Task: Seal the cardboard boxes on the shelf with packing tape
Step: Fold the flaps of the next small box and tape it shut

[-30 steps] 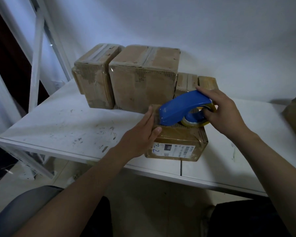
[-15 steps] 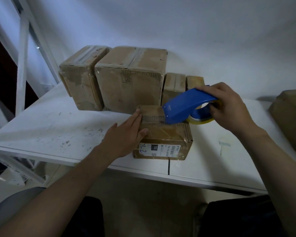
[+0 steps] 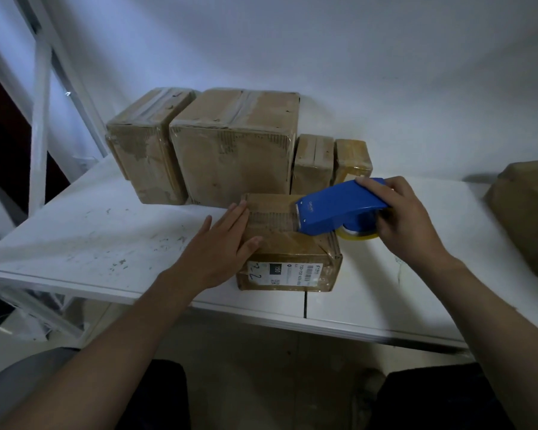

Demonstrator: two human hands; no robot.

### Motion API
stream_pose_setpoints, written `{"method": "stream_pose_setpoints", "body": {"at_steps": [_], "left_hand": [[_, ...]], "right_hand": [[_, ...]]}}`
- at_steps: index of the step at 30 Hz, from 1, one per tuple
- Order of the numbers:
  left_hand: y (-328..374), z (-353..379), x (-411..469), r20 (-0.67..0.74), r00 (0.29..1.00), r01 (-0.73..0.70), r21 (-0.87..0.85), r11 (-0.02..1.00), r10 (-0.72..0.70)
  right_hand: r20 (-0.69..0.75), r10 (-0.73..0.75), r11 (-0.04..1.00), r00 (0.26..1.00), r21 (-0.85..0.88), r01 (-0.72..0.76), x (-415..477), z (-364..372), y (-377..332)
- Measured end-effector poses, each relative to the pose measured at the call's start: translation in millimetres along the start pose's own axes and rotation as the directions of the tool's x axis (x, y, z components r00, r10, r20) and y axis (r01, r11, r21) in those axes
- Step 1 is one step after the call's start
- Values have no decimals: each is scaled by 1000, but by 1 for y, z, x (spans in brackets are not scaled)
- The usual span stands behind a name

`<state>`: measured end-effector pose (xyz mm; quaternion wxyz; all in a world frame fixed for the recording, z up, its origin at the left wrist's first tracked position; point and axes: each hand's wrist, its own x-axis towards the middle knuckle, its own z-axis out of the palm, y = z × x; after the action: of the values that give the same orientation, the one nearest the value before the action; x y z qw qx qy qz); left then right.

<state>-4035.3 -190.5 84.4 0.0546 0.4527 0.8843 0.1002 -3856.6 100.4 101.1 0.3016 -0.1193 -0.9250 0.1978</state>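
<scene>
A small cardboard box [image 3: 288, 243] with a white label on its front face lies near the front edge of the white shelf [image 3: 106, 237]. My left hand [image 3: 221, 243] presses flat against the box's left side, fingers straight. My right hand [image 3: 407, 221] grips a blue tape dispenser [image 3: 336, 209] with a yellowish tape roll under it. The dispenser's toothed end sits over the right part of the box top.
Two large boxes [image 3: 233, 144] and two small ones [image 3: 314, 159] stand in a row against the white wall. Another brown box [image 3: 528, 212] sits at the right edge. White shelf uprights [image 3: 39, 125] rise on the left. A seam [image 3: 305, 302] splits the shelf board.
The dispenser has moved back to the right across the box top. My left hand has slid from the box's top corner to lie flat along its left side.
</scene>
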Motion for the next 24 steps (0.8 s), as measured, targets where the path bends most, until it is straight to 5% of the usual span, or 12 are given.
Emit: {"method": "stream_pose_setpoints", "body": {"at_steps": [10, 24], "left_hand": [[-34, -14, -13, -43, 991, 127, 75, 989, -124], [-28, -14, -9, -12, 988, 155, 170, 973, -155]], "right_hand": [[46, -69, 990, 997, 124, 62, 3, 46, -50], [86, -81, 993, 993, -83, 88, 16, 21, -54]]}}
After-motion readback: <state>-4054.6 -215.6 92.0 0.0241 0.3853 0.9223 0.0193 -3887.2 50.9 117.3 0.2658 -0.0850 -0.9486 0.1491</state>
